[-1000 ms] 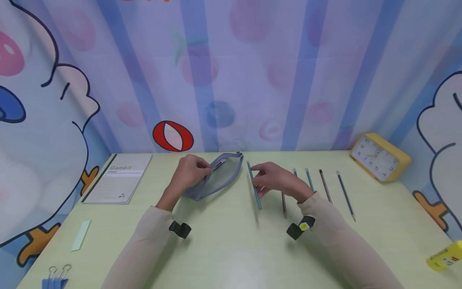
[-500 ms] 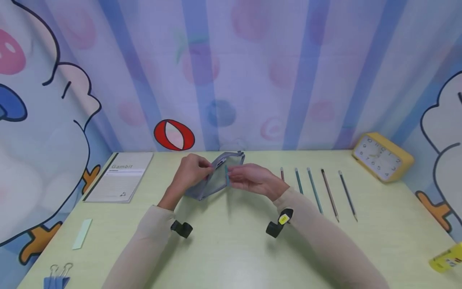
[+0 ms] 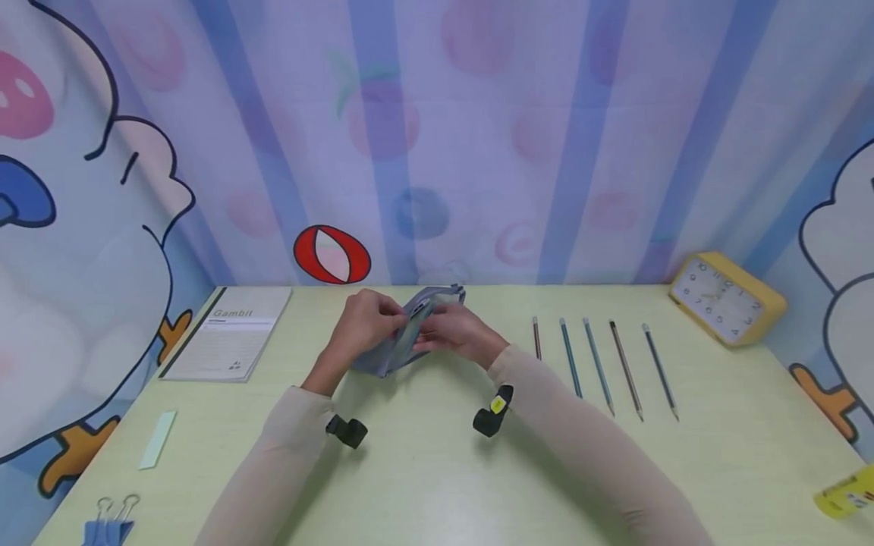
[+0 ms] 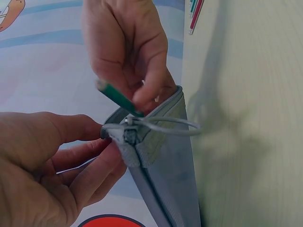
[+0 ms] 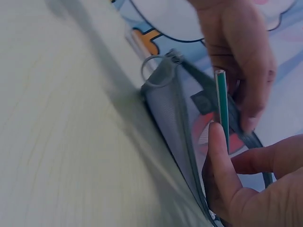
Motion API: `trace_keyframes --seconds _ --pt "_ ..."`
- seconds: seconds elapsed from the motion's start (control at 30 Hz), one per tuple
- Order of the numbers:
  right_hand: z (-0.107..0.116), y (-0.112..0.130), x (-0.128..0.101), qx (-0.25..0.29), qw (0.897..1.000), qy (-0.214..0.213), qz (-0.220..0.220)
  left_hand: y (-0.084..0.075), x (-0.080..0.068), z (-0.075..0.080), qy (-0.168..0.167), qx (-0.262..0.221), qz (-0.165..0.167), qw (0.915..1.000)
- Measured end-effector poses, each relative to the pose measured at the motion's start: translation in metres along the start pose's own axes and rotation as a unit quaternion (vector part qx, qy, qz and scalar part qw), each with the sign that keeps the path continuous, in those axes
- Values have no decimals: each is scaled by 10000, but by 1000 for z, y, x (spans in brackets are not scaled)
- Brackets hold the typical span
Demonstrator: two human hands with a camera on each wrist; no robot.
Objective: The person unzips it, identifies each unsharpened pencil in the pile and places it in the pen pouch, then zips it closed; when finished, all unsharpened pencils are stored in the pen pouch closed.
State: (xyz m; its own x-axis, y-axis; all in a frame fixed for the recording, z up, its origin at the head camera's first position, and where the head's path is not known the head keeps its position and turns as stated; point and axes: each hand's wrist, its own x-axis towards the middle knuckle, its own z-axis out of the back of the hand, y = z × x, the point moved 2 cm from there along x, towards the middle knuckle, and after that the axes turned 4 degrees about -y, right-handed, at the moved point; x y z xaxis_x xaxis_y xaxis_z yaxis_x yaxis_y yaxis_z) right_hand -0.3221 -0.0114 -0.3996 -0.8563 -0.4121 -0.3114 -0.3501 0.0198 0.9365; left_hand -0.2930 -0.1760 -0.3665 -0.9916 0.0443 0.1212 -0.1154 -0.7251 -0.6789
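A grey-blue mesh zip pencil case [image 3: 371, 362] stands near the back of the table with its mouth spread. My left hand [image 3: 365, 326] pinches the case's rim between thumb and fingers. Between the fingers of my right hand [image 3: 456, 327] is a green pencil [image 5: 222, 101], slanting into the mouth of the case. In the left wrist view one end of the pencil [image 4: 116, 98] sticks up above the zip, and its other end is hidden. A ring pull [image 4: 175, 125] hangs at the zip's end.
Right of the case several pencils [image 3: 598, 366] lie in a row. A yellow clock [image 3: 727, 298] stands at the back right, a yellow bottle [image 3: 845, 493] at the front right. Leftward lie a notebook [image 3: 228, 334], a pale green strip [image 3: 158, 440] and blue binder clips [image 3: 108, 531].
My right hand has carried the pencil leftward from beside the pencil row to the mouth of the case. The left hand keeps its grip on the rim.
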Motion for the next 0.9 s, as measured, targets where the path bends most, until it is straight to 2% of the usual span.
trace_keyframes --seconds 0.2,0.47,0.67,0.9 --pt "-10 -2 4 -253 9986 -399 239 -1 0 -1 7 -50 43 10000" --pt "-14 -4 0 -443 9966 -689 39 0 0 0 -8 20 112 9999" --pt "-14 3 -13 -600 9968 -509 128 -1 0 2 15 57 179 9998" --pt "-11 6 -43 -980 9946 -52 351 -1 0 4 -15 12 220 9998"
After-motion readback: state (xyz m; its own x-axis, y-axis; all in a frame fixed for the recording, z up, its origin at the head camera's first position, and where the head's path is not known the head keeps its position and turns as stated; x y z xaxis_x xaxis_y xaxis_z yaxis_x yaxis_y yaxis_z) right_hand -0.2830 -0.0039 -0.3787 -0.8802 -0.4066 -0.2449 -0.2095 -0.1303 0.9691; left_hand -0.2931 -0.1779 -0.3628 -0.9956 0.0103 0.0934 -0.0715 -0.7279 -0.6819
